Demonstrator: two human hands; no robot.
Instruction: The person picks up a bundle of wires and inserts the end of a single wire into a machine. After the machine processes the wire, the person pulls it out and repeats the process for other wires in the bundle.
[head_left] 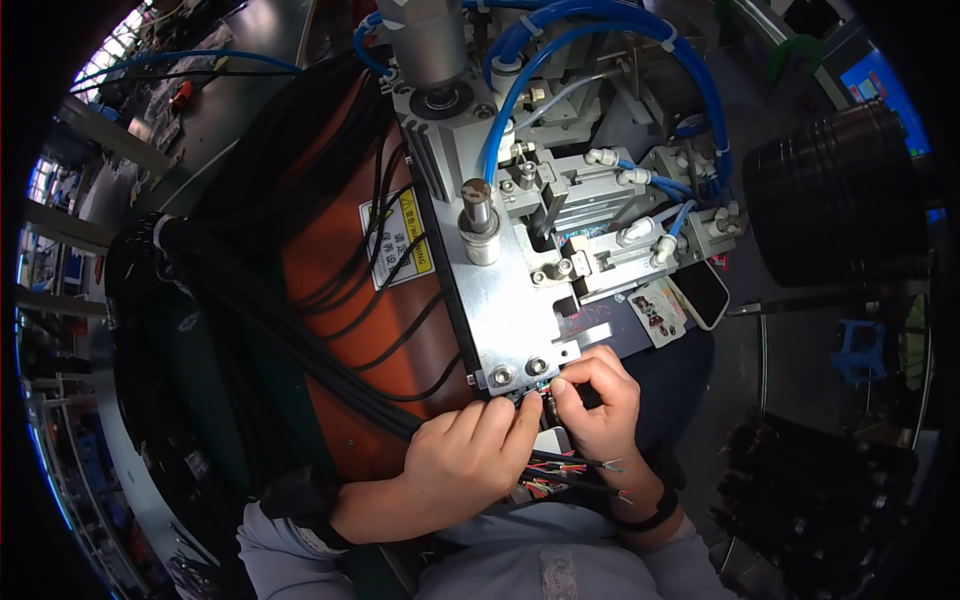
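My left hand and my right hand meet at the near edge of a grey metal machine plate. Both pinch a thin black cable at a small slot under the plate. Loose cable ends with stripped coloured wires stick out below my hands, toward my lap. A thick bundle of black cables runs from the left across an orange machine housing and ends under my left hand. My right wrist wears a black band.
Blue air hoses loop over pneumatic cylinders on the machine top. A phone and a small printed card lie right of the plate. A large black spool stands at the right. More black cable ends lie lower right.
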